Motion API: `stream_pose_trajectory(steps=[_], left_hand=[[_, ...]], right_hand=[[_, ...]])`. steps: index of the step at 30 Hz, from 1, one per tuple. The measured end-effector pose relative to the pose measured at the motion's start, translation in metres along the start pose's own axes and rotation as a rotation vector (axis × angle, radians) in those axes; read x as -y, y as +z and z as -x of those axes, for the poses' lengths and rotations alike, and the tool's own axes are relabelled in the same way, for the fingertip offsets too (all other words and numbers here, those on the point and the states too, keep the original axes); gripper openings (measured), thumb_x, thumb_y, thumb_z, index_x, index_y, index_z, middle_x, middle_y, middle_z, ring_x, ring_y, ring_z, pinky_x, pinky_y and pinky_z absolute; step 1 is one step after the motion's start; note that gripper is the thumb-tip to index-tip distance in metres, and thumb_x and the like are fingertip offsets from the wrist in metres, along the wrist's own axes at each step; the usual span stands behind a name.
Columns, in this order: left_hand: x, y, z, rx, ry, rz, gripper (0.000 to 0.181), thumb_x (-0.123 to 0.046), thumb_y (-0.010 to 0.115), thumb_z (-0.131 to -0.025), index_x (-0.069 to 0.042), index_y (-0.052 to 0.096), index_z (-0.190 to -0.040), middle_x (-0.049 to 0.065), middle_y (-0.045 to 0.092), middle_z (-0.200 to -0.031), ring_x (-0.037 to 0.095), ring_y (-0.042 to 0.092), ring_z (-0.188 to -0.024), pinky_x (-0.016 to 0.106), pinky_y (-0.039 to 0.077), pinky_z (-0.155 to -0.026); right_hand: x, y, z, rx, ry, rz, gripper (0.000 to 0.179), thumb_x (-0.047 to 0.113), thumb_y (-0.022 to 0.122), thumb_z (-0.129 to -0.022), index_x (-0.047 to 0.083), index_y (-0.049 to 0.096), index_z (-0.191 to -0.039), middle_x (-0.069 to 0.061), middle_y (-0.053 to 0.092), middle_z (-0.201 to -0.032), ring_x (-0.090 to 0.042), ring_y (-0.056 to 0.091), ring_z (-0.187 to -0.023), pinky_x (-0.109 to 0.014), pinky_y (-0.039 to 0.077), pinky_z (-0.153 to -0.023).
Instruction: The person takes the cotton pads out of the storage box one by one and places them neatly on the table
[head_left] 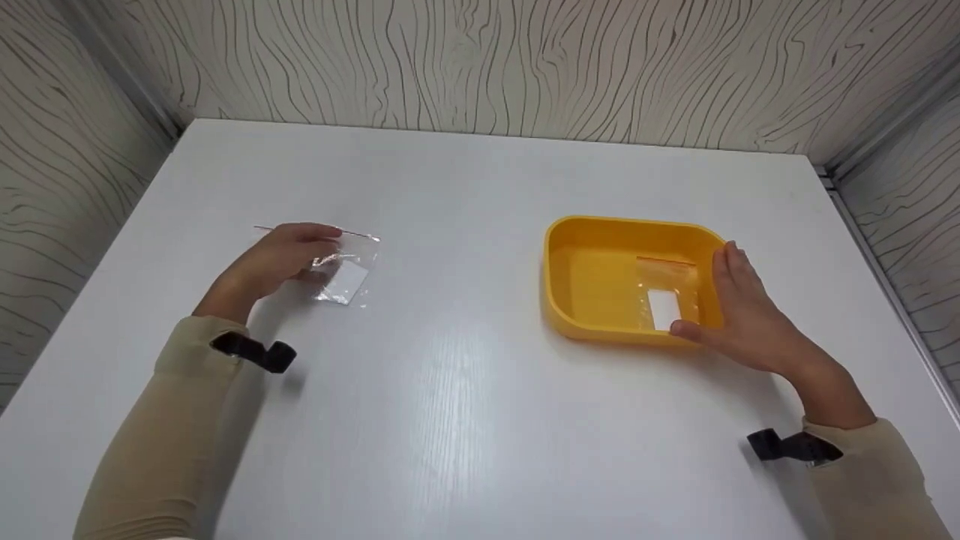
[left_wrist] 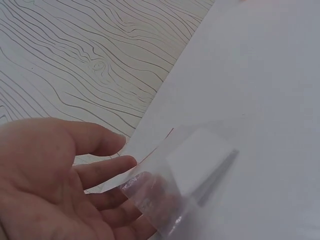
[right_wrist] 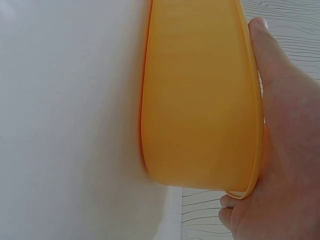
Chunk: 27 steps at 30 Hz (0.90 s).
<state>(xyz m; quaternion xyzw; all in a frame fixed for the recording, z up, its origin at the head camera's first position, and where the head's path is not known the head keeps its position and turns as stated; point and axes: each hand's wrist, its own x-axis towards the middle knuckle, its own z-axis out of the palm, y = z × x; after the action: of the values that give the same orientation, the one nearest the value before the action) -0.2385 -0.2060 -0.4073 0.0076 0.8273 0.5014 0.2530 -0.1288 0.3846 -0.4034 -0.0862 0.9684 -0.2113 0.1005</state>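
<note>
A clear zip bag [head_left: 369,262] with a red line along its top and a white card [head_left: 346,283] inside is at my left hand [head_left: 281,259]. In the left wrist view, the bag [left_wrist: 150,200] passes between the index finger and the other fingers, which show through the plastic; the thumb stands apart. My right hand [head_left: 754,319] rests at the right end of a yellow tray [head_left: 600,330], thumb at the front rim and fingers straight along the right rim. In the right wrist view, the thumb lies against the tray's side [right_wrist: 200,100].
Inside the tray, at its right end, lies another clear zip bag [head_left: 686,281] with a white card [head_left: 664,309]. The tray stands on a white table [head_left: 450,375]. Wood-patterned panels [head_left: 465,67] border the table at the back and sides.
</note>
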Motion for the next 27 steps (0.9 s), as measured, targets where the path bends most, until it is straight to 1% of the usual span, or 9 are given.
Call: stream_pose_trajectory(steps=[6,13,16,20,22,27], left_hand=[[-0.001,-0.002,0.002,-0.002,-0.02,-0.035,0.053,-0.024,0.048,-0.108,-0.005,0.037,-0.156,0.018,0.034,-0.16,0.035,0.052,-0.129,0.048,0.036,-0.115],[-0.001,-0.007,0.003,-0.016,-0.04,-0.062,0.056,-0.028,0.048,-0.107,-0.008,0.035,-0.158,0.017,0.031,-0.161,0.034,0.049,-0.131,0.05,0.035,-0.115],[-0.002,-0.008,0.004,-0.021,-0.049,-0.068,0.056,-0.031,0.049,-0.107,-0.01,0.036,-0.157,0.016,0.032,-0.161,0.033,0.052,-0.127,0.05,0.034,-0.116],[-0.003,-0.011,0.005,-0.016,-0.053,-0.085,0.058,-0.032,0.049,-0.107,-0.009,0.034,-0.158,0.017,0.031,-0.161,0.033,0.053,-0.123,0.051,0.033,-0.115],[-0.004,-0.012,0.005,-0.014,-0.052,-0.086,0.059,-0.031,0.049,-0.107,-0.008,0.033,-0.159,0.018,0.032,-0.161,0.033,0.051,-0.125,0.051,0.034,-0.115],[-0.008,-0.015,0.006,-0.011,-0.045,-0.059,0.06,-0.027,0.049,-0.107,-0.002,0.03,-0.158,0.022,0.033,-0.159,0.037,0.041,-0.138,0.048,0.04,-0.113]], right_hand=[[0.0,0.0,0.0,0.008,0.007,0.004,0.124,0.053,0.07,-0.091,-0.007,-0.017,-0.154,-0.023,-0.027,-0.162,-0.046,-0.021,-0.15,-0.066,-0.001,-0.119],[0.001,0.0,0.0,-0.003,-0.004,0.0,0.124,0.052,0.072,-0.091,-0.007,-0.017,-0.154,-0.024,-0.026,-0.163,-0.047,-0.02,-0.15,-0.067,0.001,-0.119],[0.001,0.0,-0.001,-0.004,-0.009,-0.004,0.124,0.052,0.072,-0.091,-0.008,-0.016,-0.154,-0.024,-0.026,-0.163,-0.047,-0.019,-0.15,-0.067,0.001,-0.119],[0.001,0.0,0.0,-0.005,-0.016,-0.01,0.123,0.051,0.071,-0.091,-0.008,-0.016,-0.154,-0.023,-0.027,-0.163,-0.046,-0.02,-0.15,-0.065,-0.002,-0.12],[0.0,0.0,0.0,-0.004,-0.022,-0.012,0.122,0.05,0.071,-0.092,-0.009,-0.016,-0.154,-0.023,-0.027,-0.162,-0.046,-0.021,-0.15,-0.065,-0.003,-0.12],[0.0,0.0,0.001,-0.005,-0.02,-0.01,0.122,0.051,0.071,-0.092,-0.009,-0.015,-0.154,-0.023,-0.026,-0.163,-0.047,-0.02,-0.15,-0.066,-0.002,-0.12]])
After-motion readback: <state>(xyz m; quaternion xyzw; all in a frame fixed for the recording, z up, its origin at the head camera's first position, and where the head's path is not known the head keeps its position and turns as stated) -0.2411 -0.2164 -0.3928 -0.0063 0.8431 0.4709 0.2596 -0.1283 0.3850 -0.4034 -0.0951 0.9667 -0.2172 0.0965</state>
